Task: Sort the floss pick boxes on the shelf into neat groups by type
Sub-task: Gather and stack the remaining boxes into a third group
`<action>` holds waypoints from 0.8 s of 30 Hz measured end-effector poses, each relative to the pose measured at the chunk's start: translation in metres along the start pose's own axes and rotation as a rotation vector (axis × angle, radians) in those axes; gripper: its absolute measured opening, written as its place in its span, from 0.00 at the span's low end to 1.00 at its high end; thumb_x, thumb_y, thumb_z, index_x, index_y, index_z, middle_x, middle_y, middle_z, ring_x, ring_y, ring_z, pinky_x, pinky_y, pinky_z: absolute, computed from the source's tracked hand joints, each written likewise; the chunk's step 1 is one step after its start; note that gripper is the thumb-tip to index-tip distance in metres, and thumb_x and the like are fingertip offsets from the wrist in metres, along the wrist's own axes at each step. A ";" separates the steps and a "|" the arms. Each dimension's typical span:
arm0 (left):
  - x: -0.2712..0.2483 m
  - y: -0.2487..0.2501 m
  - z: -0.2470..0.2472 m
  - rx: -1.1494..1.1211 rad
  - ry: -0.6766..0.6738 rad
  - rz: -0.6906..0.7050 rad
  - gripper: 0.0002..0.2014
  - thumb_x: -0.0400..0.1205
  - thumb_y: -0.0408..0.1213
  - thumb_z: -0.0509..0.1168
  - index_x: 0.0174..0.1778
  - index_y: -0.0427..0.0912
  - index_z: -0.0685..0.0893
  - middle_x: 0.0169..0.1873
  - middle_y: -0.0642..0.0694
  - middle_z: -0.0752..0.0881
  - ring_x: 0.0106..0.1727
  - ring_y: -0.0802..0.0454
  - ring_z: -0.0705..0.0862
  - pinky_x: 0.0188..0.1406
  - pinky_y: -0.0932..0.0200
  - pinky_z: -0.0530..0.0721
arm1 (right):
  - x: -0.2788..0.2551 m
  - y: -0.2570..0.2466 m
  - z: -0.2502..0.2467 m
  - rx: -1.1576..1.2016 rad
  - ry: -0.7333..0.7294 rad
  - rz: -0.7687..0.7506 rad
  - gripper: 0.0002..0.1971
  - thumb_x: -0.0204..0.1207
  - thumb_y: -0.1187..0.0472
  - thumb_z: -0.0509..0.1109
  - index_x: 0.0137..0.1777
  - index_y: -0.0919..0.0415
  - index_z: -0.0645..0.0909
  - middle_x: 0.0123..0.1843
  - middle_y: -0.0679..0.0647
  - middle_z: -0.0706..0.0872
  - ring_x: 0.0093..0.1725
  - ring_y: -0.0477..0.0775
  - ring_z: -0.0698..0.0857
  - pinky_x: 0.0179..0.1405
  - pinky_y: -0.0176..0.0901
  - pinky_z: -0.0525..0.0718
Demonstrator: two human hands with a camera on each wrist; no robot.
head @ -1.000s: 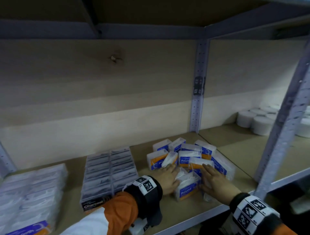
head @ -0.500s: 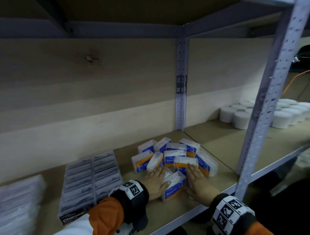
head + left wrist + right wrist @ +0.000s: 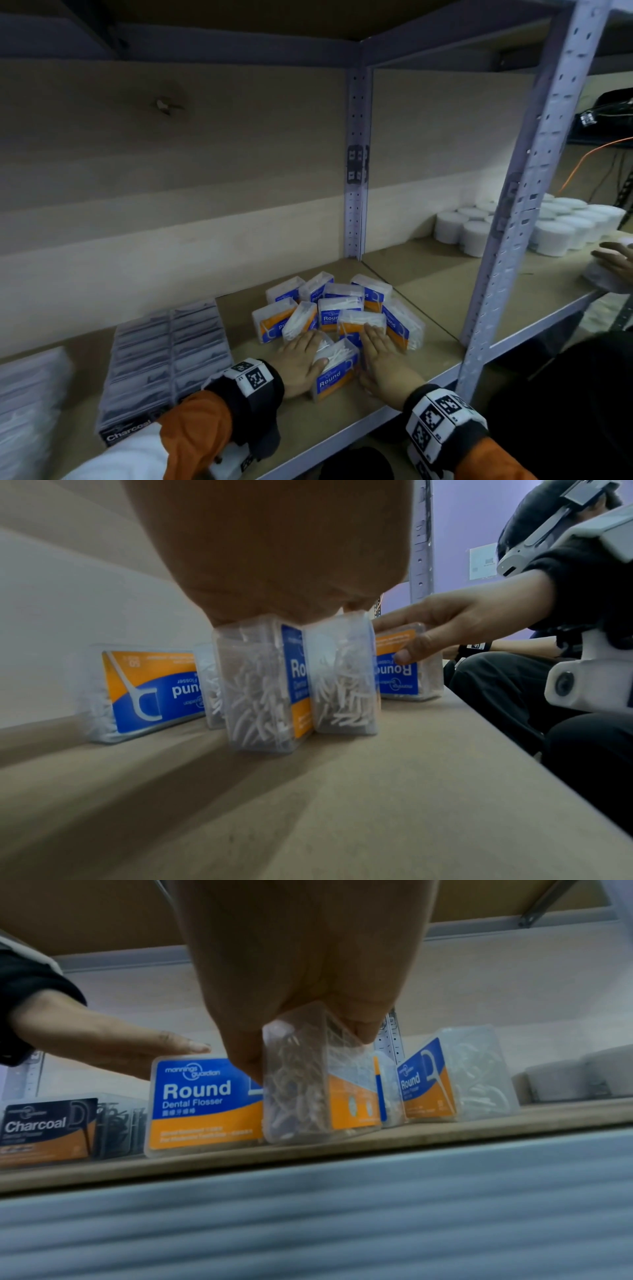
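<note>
Clear plastic met our fingers: our left hand [image 3: 297, 363] and right hand [image 3: 383, 363] lay flat, fingers straight and together, pressing either side of the front Round box [image 3: 337, 375]. Behind that box the other Round boxes [image 3: 342, 308] huddled unevenly. Left of it stood the Charcoal boxes [image 3: 164, 359], all on the shelf [image 3: 308, 421].

On the shelf [image 3: 301, 421], Charcoal boxes [image 3: 164, 359] sit left of the Round boxes [image 3: 337, 315], whose cluster reaches the front edge near the shelf's right end.
</note>
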State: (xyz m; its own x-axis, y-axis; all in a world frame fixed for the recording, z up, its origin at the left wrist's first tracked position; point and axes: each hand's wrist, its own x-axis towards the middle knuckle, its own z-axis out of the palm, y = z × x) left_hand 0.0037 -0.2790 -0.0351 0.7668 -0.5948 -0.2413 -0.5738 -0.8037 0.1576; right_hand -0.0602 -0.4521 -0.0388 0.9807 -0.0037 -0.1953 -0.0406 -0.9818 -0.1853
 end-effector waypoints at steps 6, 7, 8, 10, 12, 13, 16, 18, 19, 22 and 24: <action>0.001 0.000 0.003 -0.005 0.014 -0.019 0.29 0.89 0.48 0.44 0.83 0.41 0.46 0.84 0.46 0.49 0.85 0.51 0.49 0.82 0.56 0.47 | -0.005 -0.003 -0.004 -0.001 -0.008 -0.012 0.37 0.85 0.52 0.54 0.83 0.67 0.37 0.86 0.61 0.38 0.86 0.58 0.40 0.83 0.45 0.39; 0.001 0.000 0.003 -0.004 0.020 -0.023 0.29 0.89 0.48 0.44 0.83 0.41 0.46 0.84 0.46 0.49 0.84 0.51 0.50 0.82 0.56 0.48 | -0.005 -0.003 -0.005 -0.001 -0.009 -0.013 0.37 0.85 0.53 0.54 0.83 0.67 0.37 0.86 0.61 0.38 0.86 0.58 0.40 0.83 0.45 0.39; 0.000 0.000 0.003 -0.005 0.025 -0.025 0.29 0.89 0.48 0.44 0.83 0.41 0.46 0.84 0.46 0.49 0.84 0.52 0.50 0.82 0.57 0.48 | -0.005 -0.003 -0.005 0.000 -0.011 -0.014 0.37 0.86 0.53 0.54 0.83 0.67 0.37 0.86 0.61 0.38 0.86 0.59 0.40 0.83 0.45 0.39; 0.000 0.001 0.002 -0.004 0.037 -0.028 0.28 0.89 0.48 0.45 0.83 0.41 0.47 0.84 0.46 0.50 0.84 0.52 0.51 0.82 0.58 0.48 | -0.004 -0.003 -0.004 0.008 -0.015 -0.018 0.37 0.86 0.53 0.54 0.83 0.67 0.37 0.86 0.61 0.38 0.86 0.59 0.39 0.83 0.46 0.39; -0.001 0.002 0.002 0.002 0.039 -0.029 0.28 0.89 0.47 0.45 0.83 0.42 0.47 0.84 0.47 0.50 0.84 0.53 0.51 0.82 0.58 0.49 | -0.004 -0.002 -0.004 0.014 -0.017 -0.019 0.36 0.86 0.53 0.53 0.83 0.68 0.37 0.86 0.61 0.38 0.86 0.59 0.39 0.84 0.46 0.39; -0.001 0.002 0.001 0.006 0.036 -0.033 0.28 0.89 0.47 0.45 0.83 0.42 0.47 0.84 0.47 0.50 0.84 0.53 0.51 0.82 0.58 0.49 | -0.003 -0.002 -0.003 0.010 -0.018 -0.020 0.36 0.86 0.53 0.53 0.83 0.68 0.37 0.86 0.61 0.38 0.86 0.59 0.39 0.84 0.46 0.39; -0.002 0.003 0.000 0.014 0.028 -0.042 0.28 0.89 0.47 0.45 0.83 0.42 0.47 0.84 0.47 0.50 0.84 0.52 0.52 0.82 0.58 0.49 | -0.001 -0.001 -0.002 0.003 -0.019 -0.027 0.36 0.86 0.53 0.53 0.83 0.68 0.37 0.86 0.61 0.38 0.86 0.59 0.39 0.84 0.47 0.38; -0.002 0.003 0.000 0.015 0.032 -0.048 0.27 0.89 0.47 0.45 0.83 0.42 0.48 0.84 0.47 0.50 0.84 0.52 0.52 0.82 0.58 0.50 | 0.002 0.000 -0.001 0.005 -0.022 -0.026 0.36 0.86 0.53 0.53 0.83 0.68 0.37 0.86 0.61 0.38 0.86 0.59 0.39 0.84 0.48 0.38; -0.002 0.004 0.000 0.019 0.035 -0.051 0.27 0.89 0.47 0.45 0.83 0.42 0.48 0.84 0.47 0.51 0.84 0.52 0.53 0.82 0.58 0.50 | 0.003 0.000 0.000 0.004 -0.025 -0.025 0.36 0.86 0.53 0.53 0.83 0.67 0.37 0.86 0.61 0.38 0.86 0.59 0.39 0.84 0.48 0.38; -0.002 0.004 0.000 0.052 0.041 -0.057 0.27 0.89 0.46 0.45 0.83 0.40 0.50 0.83 0.46 0.53 0.83 0.51 0.55 0.82 0.57 0.54 | 0.008 0.000 0.001 0.003 -0.038 -0.020 0.37 0.86 0.53 0.54 0.83 0.67 0.37 0.86 0.61 0.38 0.85 0.60 0.39 0.84 0.48 0.38; -0.002 0.004 0.000 0.060 0.045 -0.067 0.27 0.89 0.46 0.45 0.83 0.40 0.50 0.83 0.45 0.54 0.83 0.51 0.56 0.82 0.56 0.55 | 0.011 0.000 0.002 0.001 -0.037 -0.019 0.37 0.85 0.53 0.54 0.83 0.68 0.37 0.86 0.61 0.38 0.85 0.60 0.39 0.84 0.49 0.38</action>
State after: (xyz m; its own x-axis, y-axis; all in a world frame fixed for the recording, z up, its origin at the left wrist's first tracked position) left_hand -0.0004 -0.2811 -0.0336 0.8151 -0.5414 -0.2062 -0.5363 -0.8397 0.0849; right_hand -0.0501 -0.4520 -0.0424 0.9735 0.0222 -0.2275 -0.0222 -0.9814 -0.1907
